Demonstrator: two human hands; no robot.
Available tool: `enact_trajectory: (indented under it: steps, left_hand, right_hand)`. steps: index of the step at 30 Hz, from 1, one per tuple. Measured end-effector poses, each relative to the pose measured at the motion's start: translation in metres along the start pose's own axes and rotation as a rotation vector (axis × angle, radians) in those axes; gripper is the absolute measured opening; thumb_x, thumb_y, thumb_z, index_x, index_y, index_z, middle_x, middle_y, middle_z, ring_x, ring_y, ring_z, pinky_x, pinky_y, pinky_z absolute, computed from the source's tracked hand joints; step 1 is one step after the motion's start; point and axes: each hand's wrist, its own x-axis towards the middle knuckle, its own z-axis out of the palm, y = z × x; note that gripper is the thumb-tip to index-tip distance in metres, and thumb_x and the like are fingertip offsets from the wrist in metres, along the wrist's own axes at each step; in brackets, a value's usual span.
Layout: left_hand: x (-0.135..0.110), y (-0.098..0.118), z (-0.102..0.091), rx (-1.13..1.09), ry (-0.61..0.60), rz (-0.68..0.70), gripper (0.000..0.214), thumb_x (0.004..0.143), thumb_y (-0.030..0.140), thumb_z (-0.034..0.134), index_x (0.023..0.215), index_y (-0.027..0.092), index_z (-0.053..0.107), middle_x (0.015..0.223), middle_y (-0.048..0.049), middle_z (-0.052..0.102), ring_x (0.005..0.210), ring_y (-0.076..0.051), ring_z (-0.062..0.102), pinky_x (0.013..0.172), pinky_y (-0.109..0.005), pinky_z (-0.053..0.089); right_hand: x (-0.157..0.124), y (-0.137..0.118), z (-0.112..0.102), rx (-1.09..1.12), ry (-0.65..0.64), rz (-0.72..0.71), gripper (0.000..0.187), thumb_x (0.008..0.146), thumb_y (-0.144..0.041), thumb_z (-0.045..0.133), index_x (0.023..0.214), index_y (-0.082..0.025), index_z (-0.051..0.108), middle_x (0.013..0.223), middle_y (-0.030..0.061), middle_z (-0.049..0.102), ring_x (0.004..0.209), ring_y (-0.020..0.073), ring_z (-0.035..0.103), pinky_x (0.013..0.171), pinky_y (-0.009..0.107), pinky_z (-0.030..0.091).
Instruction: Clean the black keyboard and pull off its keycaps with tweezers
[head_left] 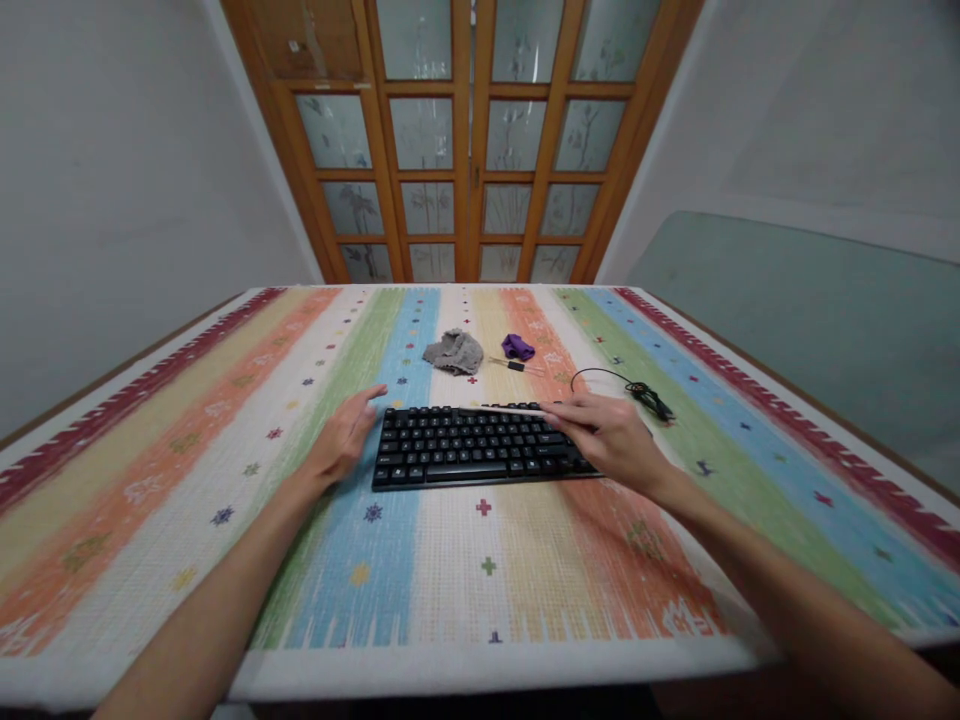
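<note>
L hand (pixel 341 440) open, fingertips at keyboard (pixel 465 450) 9 o'clock edge | R hand (pixel 611 440) pinches thin stick (pixel 502 409) along keyboard top row | keyboard mid-table | grey cloth (pixel 454 352), purple item (pixel 517 347) at 12 | cable (pixel 637 390) at 2

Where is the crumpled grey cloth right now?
In the head view the grey cloth lies on the striped table cover, beyond the black keyboard and just left of the small purple item.
</note>
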Motion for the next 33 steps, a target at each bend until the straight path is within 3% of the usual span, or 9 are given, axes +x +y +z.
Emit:
enact_trajectory:
  steps: [6,11,20,33]
  left_hand:
    - [0.002,0.001,-0.002,-0.065,0.114,-0.091,0.065,0.102,0.057,0.022,0.125,0.013,0.064,0.123,-0.0157,0.072,0.113,-0.03,0.069,0.103,-0.05,0.051]
    - [0.003,0.003,-0.007,0.03,0.102,-0.111,0.061,0.102,0.053,0.021,0.11,0.016,0.07,0.117,-0.0122,0.075,0.112,-0.029,0.069,0.105,-0.049,0.05]
    - [0.004,0.008,-0.009,0.017,0.099,-0.04,0.061,0.102,0.052,0.022,0.093,0.017,0.071,0.117,-0.0125,0.074,0.113,-0.029,0.066,0.107,-0.051,0.046]
    - [0.003,0.007,-0.006,0.009,0.059,0.053,0.052,0.104,0.043,0.026,0.091,0.02,0.071,0.114,-0.0107,0.074,0.109,-0.026,0.067,0.104,-0.049,0.048]
  right_hand:
    - [0.037,-0.032,0.061,0.064,-0.067,-0.129,0.031,0.104,-0.028,0.05,0.104,-0.021,0.08,0.081,0.0076,0.069,0.072,0.0176,0.062,0.068,0.029,0.046]
    - [0.063,-0.048,0.088,0.067,-0.145,-0.131,0.026,0.102,-0.023,0.055,0.096,-0.021,0.08,0.079,0.0059,0.066,0.07,0.0164,0.058,0.067,0.028,0.042]
    - [0.073,-0.057,0.105,0.051,-0.221,-0.121,0.022,0.101,-0.022,0.058,0.1,-0.018,0.079,0.078,0.0046,0.062,0.067,0.014,0.053,0.064,0.026,0.034]
    - [0.06,-0.046,0.106,0.036,-0.206,-0.135,0.02,0.101,-0.025,0.061,0.107,-0.021,0.08,0.081,0.005,0.065,0.07,0.014,0.054,0.064,0.026,0.033]
